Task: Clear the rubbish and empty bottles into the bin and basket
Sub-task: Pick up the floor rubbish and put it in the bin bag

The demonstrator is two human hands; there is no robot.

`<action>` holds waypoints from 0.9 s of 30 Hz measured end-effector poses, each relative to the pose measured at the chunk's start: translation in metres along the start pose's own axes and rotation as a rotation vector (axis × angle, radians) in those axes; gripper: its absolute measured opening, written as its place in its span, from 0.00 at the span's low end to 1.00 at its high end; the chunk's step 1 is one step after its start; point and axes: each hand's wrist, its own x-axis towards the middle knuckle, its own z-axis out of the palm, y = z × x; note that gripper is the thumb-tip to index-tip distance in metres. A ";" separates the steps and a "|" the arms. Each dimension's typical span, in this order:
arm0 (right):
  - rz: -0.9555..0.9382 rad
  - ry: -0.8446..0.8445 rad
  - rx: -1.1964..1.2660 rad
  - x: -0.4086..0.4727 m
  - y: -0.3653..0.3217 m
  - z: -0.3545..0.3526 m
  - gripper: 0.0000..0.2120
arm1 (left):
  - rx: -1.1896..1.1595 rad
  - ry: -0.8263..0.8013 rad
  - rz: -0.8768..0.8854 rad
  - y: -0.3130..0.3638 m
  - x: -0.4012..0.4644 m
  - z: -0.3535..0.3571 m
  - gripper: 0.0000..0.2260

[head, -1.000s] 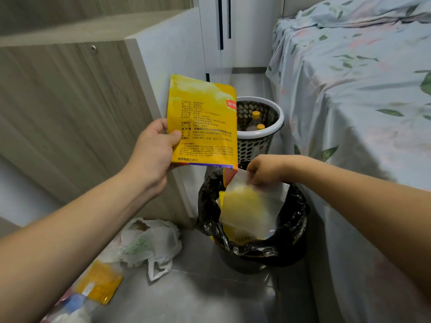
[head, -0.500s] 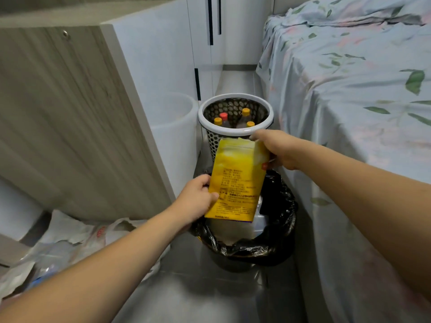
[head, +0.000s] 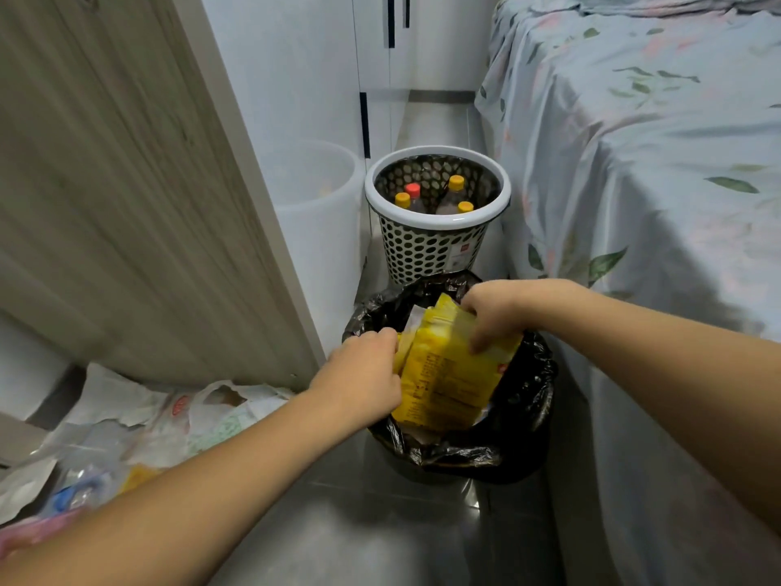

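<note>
A yellow printed packet (head: pixel 446 374) lies bent inside the mouth of the bin lined with a black bag (head: pixel 524 420). My left hand (head: pixel 359 374) grips its left edge and my right hand (head: pixel 492 313) holds its top right edge with curled fingers. Other white and yellow wrappers lie under it in the bin. Behind the bin stands a white perforated basket (head: pixel 427 251) holding several bottles with yellow and red caps (head: pixel 455 182).
Plastic bags and wrappers (head: pixel 139 429) are heaped on the floor at the lower left beside a wooden cabinet (head: pixel 114 196). A bed with a leaf-print sheet (head: pixel 646 162) fills the right side. Dark floor (head: pixel 380 522) lies in front of the bin.
Both hands have lowered the yellow packet from above the bin into its mouth, bending it. The view has tilted down and closer to the bin.
</note>
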 end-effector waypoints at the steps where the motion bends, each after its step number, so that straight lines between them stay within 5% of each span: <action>1: 0.005 0.000 -0.081 0.003 -0.004 0.008 0.21 | 0.075 0.055 0.056 -0.003 -0.007 0.000 0.08; 9: -0.002 0.114 -0.176 0.020 -0.023 0.056 0.21 | 0.099 -0.080 0.183 -0.028 -0.023 0.000 0.08; 16: -0.080 0.245 -0.049 -0.007 -0.044 0.026 0.17 | -0.048 0.120 0.155 -0.050 -0.033 -0.021 0.06; 22: -0.285 0.401 -0.007 -0.027 -0.124 0.007 0.23 | -0.001 0.181 0.054 -0.112 -0.062 -0.039 0.07; 27: -0.410 0.321 -0.053 -0.009 -0.214 0.020 0.23 | 0.029 0.169 -0.101 -0.192 -0.104 -0.043 0.07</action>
